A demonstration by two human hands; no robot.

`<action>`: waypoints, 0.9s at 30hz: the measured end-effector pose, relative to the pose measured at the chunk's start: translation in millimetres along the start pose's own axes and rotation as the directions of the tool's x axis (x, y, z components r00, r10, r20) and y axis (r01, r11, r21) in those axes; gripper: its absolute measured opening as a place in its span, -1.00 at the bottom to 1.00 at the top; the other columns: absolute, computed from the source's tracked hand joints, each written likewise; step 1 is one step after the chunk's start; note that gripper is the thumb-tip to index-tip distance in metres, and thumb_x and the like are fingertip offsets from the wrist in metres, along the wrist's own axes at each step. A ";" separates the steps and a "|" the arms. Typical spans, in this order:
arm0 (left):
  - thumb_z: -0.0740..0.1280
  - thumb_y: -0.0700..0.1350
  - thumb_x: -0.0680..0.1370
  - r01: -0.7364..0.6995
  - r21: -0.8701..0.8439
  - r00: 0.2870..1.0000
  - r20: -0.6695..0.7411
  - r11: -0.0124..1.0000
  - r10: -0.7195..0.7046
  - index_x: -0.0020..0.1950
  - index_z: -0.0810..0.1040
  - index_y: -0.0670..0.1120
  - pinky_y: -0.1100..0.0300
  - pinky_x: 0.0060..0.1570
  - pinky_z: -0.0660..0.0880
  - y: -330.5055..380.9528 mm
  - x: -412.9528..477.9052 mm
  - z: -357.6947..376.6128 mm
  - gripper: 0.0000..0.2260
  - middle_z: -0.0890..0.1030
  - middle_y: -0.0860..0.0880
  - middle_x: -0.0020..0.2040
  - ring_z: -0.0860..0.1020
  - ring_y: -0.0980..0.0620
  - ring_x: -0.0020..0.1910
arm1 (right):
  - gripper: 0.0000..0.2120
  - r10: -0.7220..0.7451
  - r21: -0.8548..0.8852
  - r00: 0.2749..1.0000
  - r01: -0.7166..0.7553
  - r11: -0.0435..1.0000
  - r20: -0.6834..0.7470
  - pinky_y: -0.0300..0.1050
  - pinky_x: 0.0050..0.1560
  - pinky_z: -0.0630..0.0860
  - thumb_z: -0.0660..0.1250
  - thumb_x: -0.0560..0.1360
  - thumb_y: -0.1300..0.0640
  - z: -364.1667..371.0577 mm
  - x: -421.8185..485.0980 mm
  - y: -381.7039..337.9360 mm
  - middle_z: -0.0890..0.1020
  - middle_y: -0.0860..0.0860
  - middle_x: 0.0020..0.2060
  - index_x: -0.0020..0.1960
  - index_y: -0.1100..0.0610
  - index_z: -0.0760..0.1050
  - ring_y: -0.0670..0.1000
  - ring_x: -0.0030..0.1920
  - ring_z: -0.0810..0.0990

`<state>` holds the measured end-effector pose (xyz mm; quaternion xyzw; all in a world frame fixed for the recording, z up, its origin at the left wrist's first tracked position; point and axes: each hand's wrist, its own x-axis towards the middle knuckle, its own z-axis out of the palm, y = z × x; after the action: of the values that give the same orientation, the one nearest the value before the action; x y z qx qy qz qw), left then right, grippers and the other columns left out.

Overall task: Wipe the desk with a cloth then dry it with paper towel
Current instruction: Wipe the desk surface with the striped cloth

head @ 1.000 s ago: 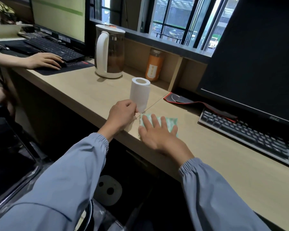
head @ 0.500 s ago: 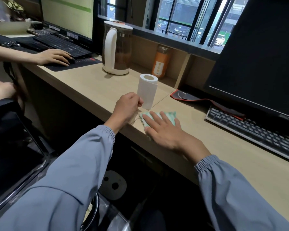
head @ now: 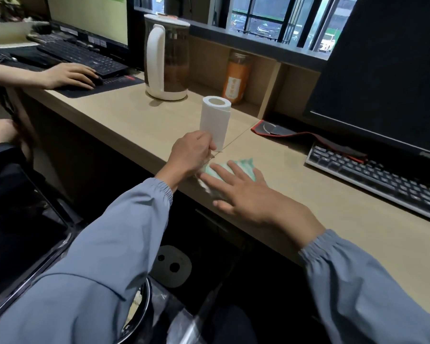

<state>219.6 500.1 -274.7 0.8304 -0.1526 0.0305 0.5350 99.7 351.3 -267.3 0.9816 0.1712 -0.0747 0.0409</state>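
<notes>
A green-and-white cloth lies flat on the light wooden desk, close to its front edge. My right hand presses down on it with straight, spread fingers. My left hand is curled just left of the cloth and appears to pinch the cloth's left edge; the hand hides the grip itself. A white paper towel roll stands upright right behind my left hand, almost touching its knuckles.
A kettle and an orange bottle stand behind the roll. A black keyboard, a red-edged mat and a dark monitor fill the right. Another person's hand rests on a mouse at the far left.
The view has shifted and drawn closer. My right hand stays flat on the cloth, and my left hand stays curled at the cloth's left edge beside the roll.
</notes>
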 end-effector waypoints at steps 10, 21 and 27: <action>0.13 -0.08 0.61 -0.031 0.181 0.999 -0.010 0.983 0.033 -0.14 0.56 -0.05 0.03 -0.08 0.42 -2.1 3.4 0.2 -0.75 0.66 0.08 -0.22 0.65 -0.07 -0.04 | -0.30 0.231 -0.120 0.942 -0.266 0.957 -0.243 0.40 0.42 0.12 -0.34 0.47 0.03 26.3 -24.0 -40.9 0.03 0.13 0.62 0.63 -0.05 -0.15 0.31 0.58 0.01; -0.05 0.03 0.57 -0.051 0.133 0.998 -0.029 0.990 0.055 -0.02 0.57 -0.13 0.00 0.04 0.46 2.1 -4.2 -3.5 -0.57 0.67 0.03 -0.22 0.66 -0.02 -0.13 | -0.48 0.325 -0.123 0.874 -0.390 0.912 -0.362 0.39 0.44 0.13 -0.07 0.67 0.14 27.7 16.9 -64.8 0.09 0.33 0.56 0.59 0.20 -0.08 0.46 0.52 0.08; -0.06 -0.01 0.58 -0.169 0.296 0.986 0.048 0.940 0.162 0.00 0.54 -0.10 -0.06 -0.01 0.46 -5.3 -0.6 2.7 -0.61 0.63 0.07 -0.16 0.64 -0.12 -0.04 | -0.41 0.411 -0.104 0.851 -0.464 0.879 -0.327 0.38 0.41 0.16 -0.17 0.55 0.16 38.6 -40.2 -43.6 0.14 0.30 0.55 0.59 0.16 -0.05 0.43 0.51 0.11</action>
<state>220.2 499.8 -280.6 0.8862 -0.2215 0.0883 0.3972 42.3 374.9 -301.3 0.9868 -0.0475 0.0997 0.1188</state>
